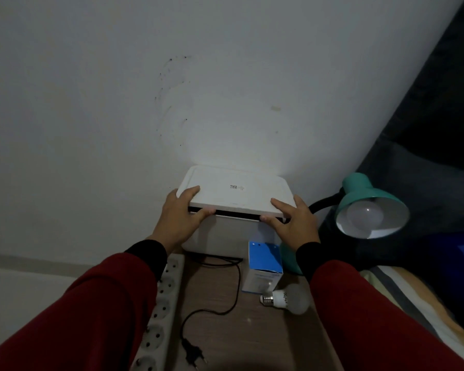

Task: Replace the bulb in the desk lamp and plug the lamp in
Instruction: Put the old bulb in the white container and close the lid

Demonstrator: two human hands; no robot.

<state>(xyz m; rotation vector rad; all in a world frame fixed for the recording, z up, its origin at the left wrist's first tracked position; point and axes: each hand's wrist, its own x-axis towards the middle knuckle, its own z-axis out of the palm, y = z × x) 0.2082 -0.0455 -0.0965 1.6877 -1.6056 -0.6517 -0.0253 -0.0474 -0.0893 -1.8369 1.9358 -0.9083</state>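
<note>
2 hands (233, 218) on box lid (236, 190), lamp (370, 207) nr

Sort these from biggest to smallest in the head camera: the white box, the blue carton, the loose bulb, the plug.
1. White box.
2. Blue carton.
3. Loose bulb.
4. Plug, though it lies nearest the camera, so it may really be smaller still.

view: single head-worn wide-angle camera
facing: forward and down, toward the wall (118, 89) at 12 o'clock
nearness: close above the bench (252, 330)
edges: bed (413, 303) at 4 o'clock
</note>
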